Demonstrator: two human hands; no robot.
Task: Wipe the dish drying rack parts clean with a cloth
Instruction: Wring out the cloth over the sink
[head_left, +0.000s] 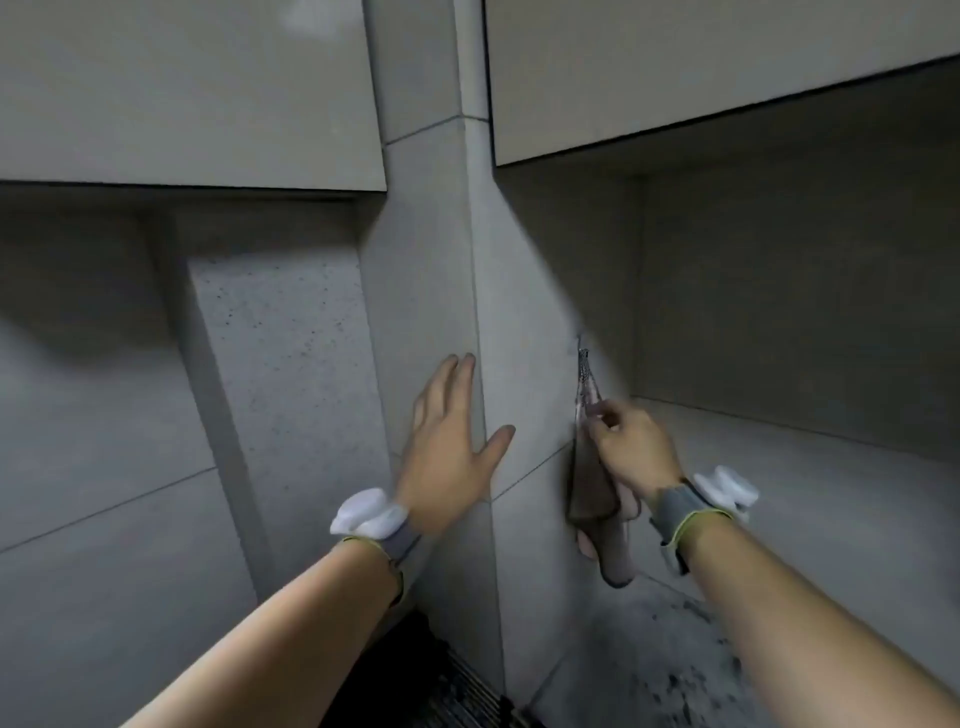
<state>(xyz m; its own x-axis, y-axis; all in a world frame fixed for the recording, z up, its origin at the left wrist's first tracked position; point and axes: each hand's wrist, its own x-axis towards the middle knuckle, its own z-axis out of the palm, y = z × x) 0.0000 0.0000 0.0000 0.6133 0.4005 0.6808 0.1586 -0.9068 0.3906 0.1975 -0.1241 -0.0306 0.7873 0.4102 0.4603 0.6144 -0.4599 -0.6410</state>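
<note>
A brownish cloth (592, 493) hangs by a thin patterned loop from a small hook (583, 353) on the tiled wall, right of the wall corner. My right hand (631, 441) pinches the cloth's upper part just below the loop, fingers curled round it. A pinkish piece of cloth (615, 556) hangs lower behind the brown one. My left hand (452, 447) lies flat against the protruding wall corner with its fingers straight and thumb spread. Dark ridged bars of a rack (457, 691) show at the bottom centre, between my forearms.
Grey tiled walls fill the view, with a protruding column (431, 260) in the middle. Overhead cabinets (727, 67) hang at upper right and upper left. A speckled countertop (675, 665) lies at lower right under a recessed niche.
</note>
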